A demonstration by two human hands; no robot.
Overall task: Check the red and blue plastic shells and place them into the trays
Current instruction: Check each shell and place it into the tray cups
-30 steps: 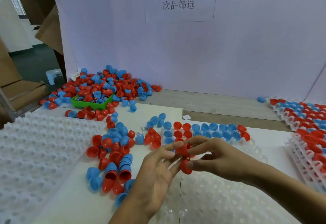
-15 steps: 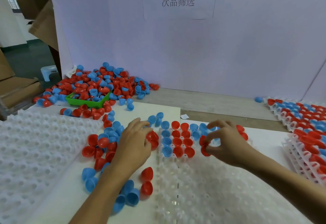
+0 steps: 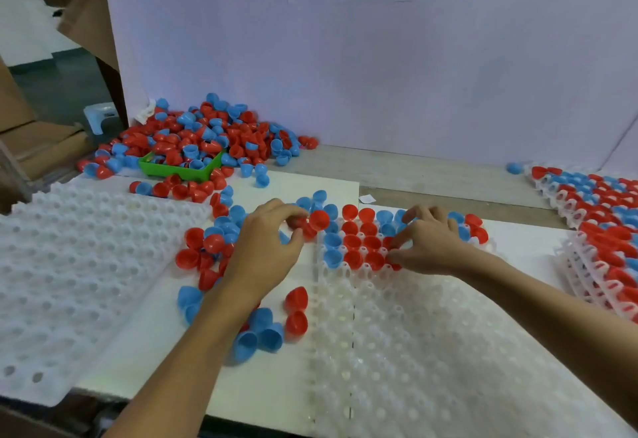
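Two glossy red shells (image 3: 312,222) pinched in the left hand (image 3: 266,248); right hand (image 3: 428,244) fingertips curled on another in the tray (image 3: 414,334).

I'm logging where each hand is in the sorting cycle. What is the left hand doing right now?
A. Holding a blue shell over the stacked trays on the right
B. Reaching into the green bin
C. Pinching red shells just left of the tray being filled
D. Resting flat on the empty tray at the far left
C: the left hand has its fingertips closed on red shells at the left edge of the tray being filled, far from the green bin.
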